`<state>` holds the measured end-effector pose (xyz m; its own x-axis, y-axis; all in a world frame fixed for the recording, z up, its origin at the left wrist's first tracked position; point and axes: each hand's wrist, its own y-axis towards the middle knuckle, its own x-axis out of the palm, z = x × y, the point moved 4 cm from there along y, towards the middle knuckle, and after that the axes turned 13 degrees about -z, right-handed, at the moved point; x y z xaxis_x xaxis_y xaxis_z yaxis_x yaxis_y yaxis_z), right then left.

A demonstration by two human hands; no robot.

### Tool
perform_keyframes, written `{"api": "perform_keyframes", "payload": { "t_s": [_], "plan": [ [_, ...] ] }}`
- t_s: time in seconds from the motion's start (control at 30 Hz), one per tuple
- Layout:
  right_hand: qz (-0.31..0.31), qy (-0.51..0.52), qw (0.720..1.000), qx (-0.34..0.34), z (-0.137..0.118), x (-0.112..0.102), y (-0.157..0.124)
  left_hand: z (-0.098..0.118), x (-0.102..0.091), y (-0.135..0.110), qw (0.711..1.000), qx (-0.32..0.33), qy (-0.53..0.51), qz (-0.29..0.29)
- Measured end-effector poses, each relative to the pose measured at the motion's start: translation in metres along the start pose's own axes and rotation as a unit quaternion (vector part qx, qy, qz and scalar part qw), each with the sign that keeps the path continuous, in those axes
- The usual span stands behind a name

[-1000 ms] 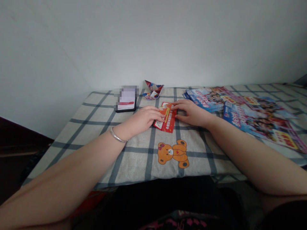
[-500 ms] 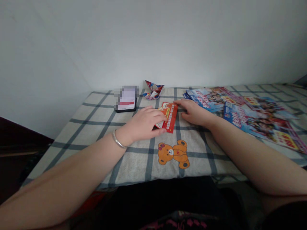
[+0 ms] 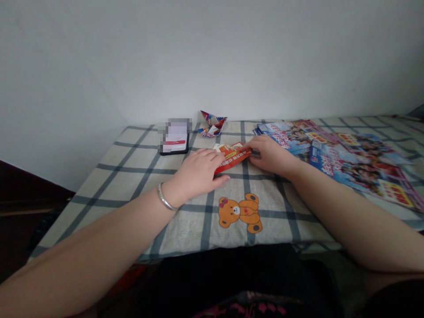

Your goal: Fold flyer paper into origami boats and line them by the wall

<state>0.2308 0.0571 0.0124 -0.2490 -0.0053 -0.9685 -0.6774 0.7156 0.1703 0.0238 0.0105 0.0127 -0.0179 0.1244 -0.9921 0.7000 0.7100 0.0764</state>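
On the checked cloth [image 3: 132, 176] my left hand [image 3: 197, 174] presses the flyer [image 3: 232, 157] flat, right hand [image 3: 270, 154] pinching its end; flimsy paper, I'd grip edges.

Single head view, looking forward and down across checked cloth [image 3: 139, 176] toward white wall [image 3: 212, 53], close range.

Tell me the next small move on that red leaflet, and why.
Probably press the fold flat with the right hand. The red leaflet looks half folded over on the checked cloth, its right end pinched by that hand, while the left hand lies flat on its left end, pinning it.
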Motion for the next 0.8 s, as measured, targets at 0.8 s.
{"api": "perform_keyframes", "payload": {
  "t_s": [0.8],
  "plan": [
    [-0.065,-0.076,0.995,-0.002,-0.037,-0.01,-0.004,0.005,-0.004,0.002,1.0,0.023,0.021,-0.003]
  ]
}}
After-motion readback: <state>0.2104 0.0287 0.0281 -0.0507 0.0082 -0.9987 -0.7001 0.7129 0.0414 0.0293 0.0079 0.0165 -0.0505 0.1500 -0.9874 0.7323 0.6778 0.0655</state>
